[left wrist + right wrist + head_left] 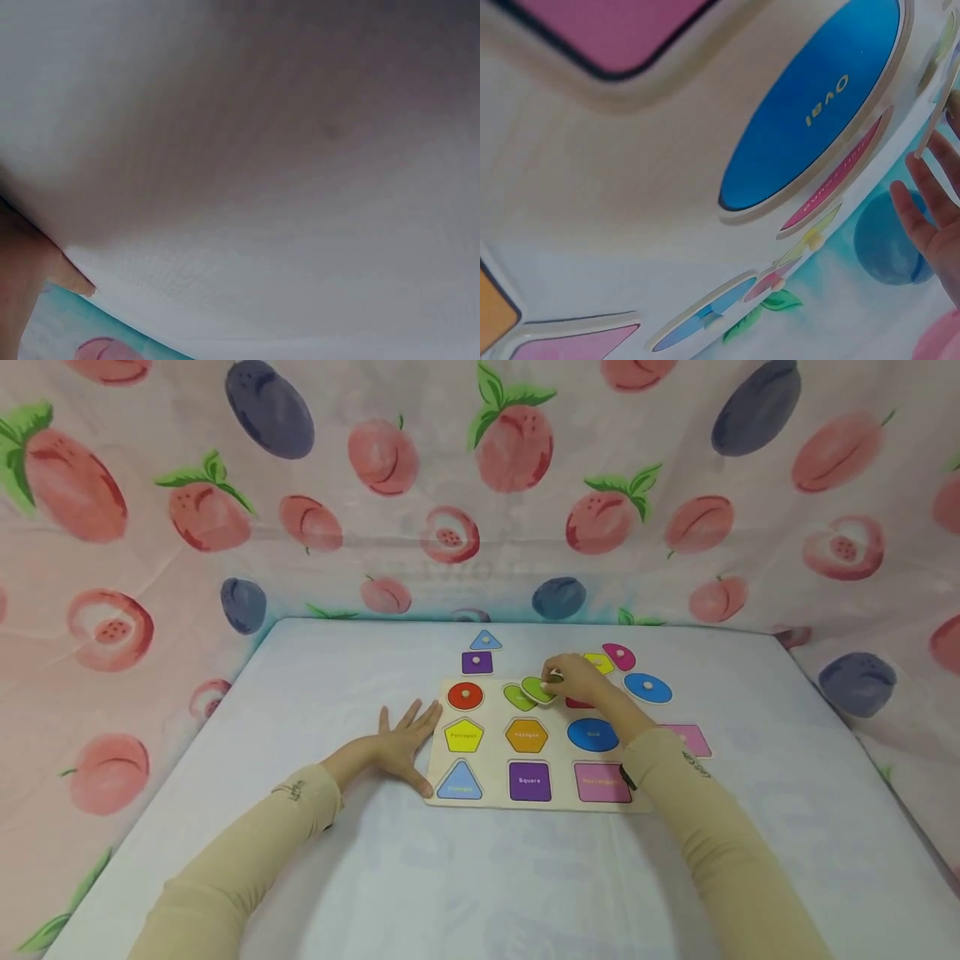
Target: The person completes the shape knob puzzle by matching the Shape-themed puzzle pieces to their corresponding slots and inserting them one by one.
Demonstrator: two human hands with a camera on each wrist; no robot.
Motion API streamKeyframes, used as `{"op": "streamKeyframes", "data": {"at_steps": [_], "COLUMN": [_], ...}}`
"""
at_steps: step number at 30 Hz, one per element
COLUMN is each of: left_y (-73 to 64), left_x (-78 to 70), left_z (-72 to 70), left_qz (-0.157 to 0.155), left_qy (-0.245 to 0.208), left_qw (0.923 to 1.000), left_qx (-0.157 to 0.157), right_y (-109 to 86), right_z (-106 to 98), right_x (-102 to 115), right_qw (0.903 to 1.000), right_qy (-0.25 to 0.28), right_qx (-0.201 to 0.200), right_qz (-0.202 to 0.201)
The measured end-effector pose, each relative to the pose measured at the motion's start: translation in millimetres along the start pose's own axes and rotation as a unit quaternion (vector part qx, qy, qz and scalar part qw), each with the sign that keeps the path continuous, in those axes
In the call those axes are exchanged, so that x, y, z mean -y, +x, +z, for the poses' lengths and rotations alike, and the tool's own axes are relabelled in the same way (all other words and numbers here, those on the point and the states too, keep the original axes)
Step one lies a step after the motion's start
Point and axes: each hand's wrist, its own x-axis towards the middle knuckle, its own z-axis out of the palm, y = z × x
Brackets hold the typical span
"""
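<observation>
A wooden shape puzzle board (491,768) lies on the white table. My right hand (573,678) pinches a green heart piece (536,692), tilted over the green heart recess (515,697) and partly covering it. In the right wrist view, the fingers of the right hand (936,180) hold the piece by its edge, beyond the blue oval recess (817,112). My left hand (401,745) rests with spread fingers at the board's left edge. Only part of the left hand (30,270) shows in the left wrist view. A red circle piece (465,697) with a knob sits in the top left recess.
Behind the board lie a blue triangle piece (486,642) and a purple square piece (477,663). A yellow piece (600,662), a magenta half round (620,656) and a blue oval piece (648,688) lie back right. A pink piece (696,740) is partly behind the right sleeve.
</observation>
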Motion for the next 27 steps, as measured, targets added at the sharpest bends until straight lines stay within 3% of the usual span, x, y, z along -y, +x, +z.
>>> {"op": "streamKeyframes", "data": {"at_steps": [20,27], "left_y": [-0.9,-0.4], "left_x": [0.2,-0.1], "left_z": [1.8,-0.3], "left_qz": [-0.013,-0.014], "left_qy": [0.002,0.000], "left_qw": [0.9999,0.9999], "left_qx": [0.008,0.009], "right_y": [13.3,15.1], "right_z": [16,21], "right_x": [16,22], "right_qw": [0.9997,0.9992], "right_qy": [0.012,-0.035], "right_qx": [0.011,0.020], "right_qz": [-0.018,-0.006]}}
